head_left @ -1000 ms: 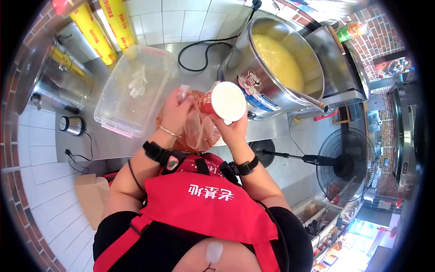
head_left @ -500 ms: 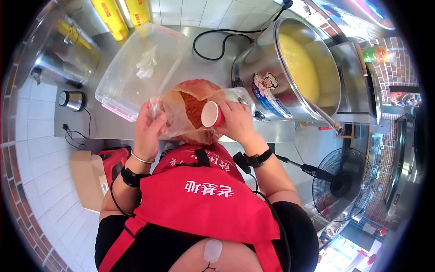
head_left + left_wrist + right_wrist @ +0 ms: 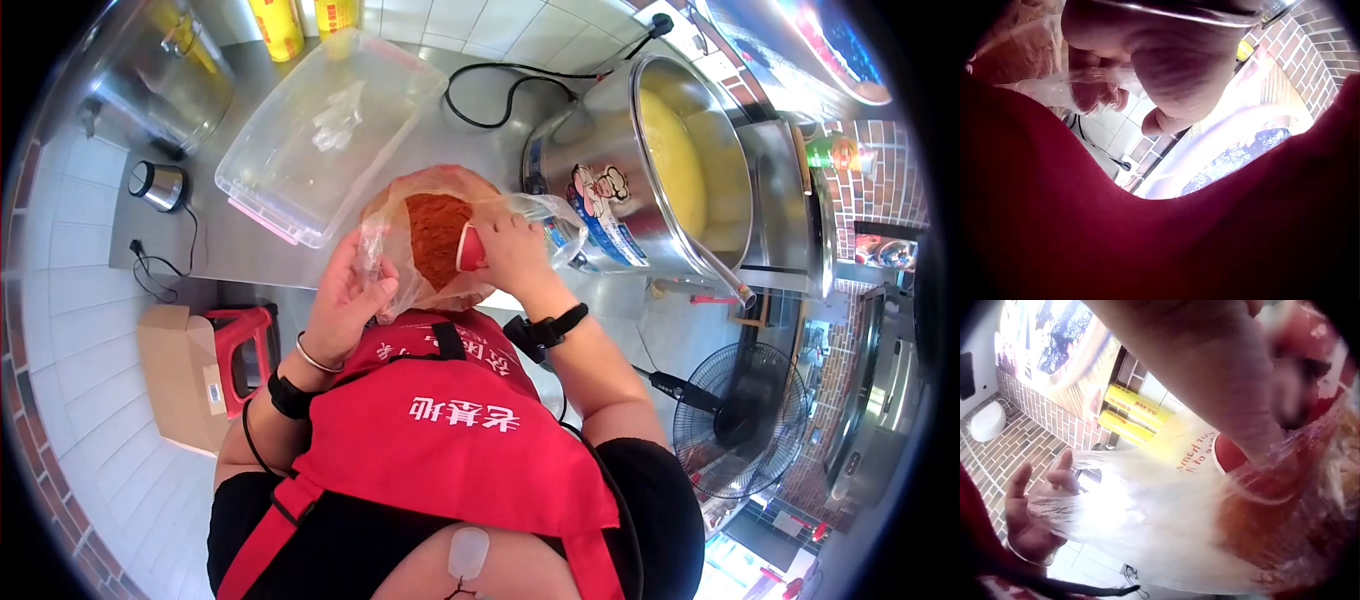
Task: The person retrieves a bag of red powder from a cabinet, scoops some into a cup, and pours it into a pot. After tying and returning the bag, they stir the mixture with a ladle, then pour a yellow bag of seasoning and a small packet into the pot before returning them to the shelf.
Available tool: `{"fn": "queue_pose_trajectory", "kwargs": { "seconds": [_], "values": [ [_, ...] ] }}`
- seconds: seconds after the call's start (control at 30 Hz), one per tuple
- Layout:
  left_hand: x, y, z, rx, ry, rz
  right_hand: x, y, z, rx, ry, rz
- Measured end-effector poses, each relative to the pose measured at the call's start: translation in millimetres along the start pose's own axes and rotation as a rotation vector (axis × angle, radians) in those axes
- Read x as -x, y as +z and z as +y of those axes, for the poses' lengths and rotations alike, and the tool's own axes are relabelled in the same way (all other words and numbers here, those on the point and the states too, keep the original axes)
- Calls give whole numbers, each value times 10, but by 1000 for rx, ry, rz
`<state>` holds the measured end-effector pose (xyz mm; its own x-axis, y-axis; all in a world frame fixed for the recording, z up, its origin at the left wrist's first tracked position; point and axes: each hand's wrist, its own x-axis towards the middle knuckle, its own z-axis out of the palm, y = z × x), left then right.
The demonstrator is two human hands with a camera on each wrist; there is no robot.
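Observation:
A clear plastic bag (image 3: 400,235) of red-brown powder (image 3: 438,232) lies open near the counter's front edge. My left hand (image 3: 345,300) grips the bag's left rim, its film bunched between the fingers; the left wrist view shows that hand (image 3: 1166,62) with curled fingers on the film. In my right hand (image 3: 515,255) is a red paper cup (image 3: 471,250), tipped on its side with its mouth toward the powder. In the right wrist view, the cup (image 3: 1230,455) is partly behind my right hand (image 3: 1210,375), inside the bag's opening.
A clear plastic tub (image 3: 300,150) with crumpled film stands behind on the left. On the right a large steel pot (image 3: 600,130) holds yellow liquid, a handle jutting over its rim. A black cable (image 3: 512,95) crosses the counter's back. A fan (image 3: 740,420) stands at right.
The cup has come down from above the bag into its opening and tipped sideways. My left hand has moved left and down, drawing the bag's rim open.

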<state>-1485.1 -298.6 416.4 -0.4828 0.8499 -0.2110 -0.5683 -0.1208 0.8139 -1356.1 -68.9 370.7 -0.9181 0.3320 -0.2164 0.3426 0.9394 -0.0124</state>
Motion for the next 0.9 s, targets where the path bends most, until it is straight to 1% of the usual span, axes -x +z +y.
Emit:
{"fn": "queue_pose_trajectory", "kwargs": {
  "seconds": [0.07,0.1,0.17,0.23,0.3,0.33,0.4,0.43,0.5,0.6,0.73,0.8,0.83,0.9],
  "values": [
    [48,-47,-28,-15,-4,13,30,74,126,124,83,-42],
    [64,-74,-42,-37,-13,17,51,85,175,131,73,-48],
    [85,-97,-56,-25,-6,14,112,86,275,212,145,-84],
    [93,-122,-67,-14,0,9,131,79,322,198,162,-113],
    [111,-138,-78,9,7,-22,141,-32,280,118,180,-208],
    [112,-153,-87,17,9,-17,146,-66,238,125,174,-213],
    [99,-184,-103,16,15,-29,137,-110,126,146,79,-45],
    [97,-194,-109,21,16,-28,113,-120,87,150,78,-48],
    [90,-208,-119,46,-1,-36,36,-135,26,102,0,51],
    [80,-217,-118,45,-7,-58,-86,-28,81,153,5,49],
    [62,-262,-173,35,15,-41,-170,100,184,211,26,15],
    [54,-284,-225,98,-4,45,-194,163,212,218,-3,34],
    [43,-299,-238,102,-3,50,-206,184,223,222,-28,58],
    [4,-345,-260,25,-16,116,-219,140,163,204,-55,52]
  ]
}}
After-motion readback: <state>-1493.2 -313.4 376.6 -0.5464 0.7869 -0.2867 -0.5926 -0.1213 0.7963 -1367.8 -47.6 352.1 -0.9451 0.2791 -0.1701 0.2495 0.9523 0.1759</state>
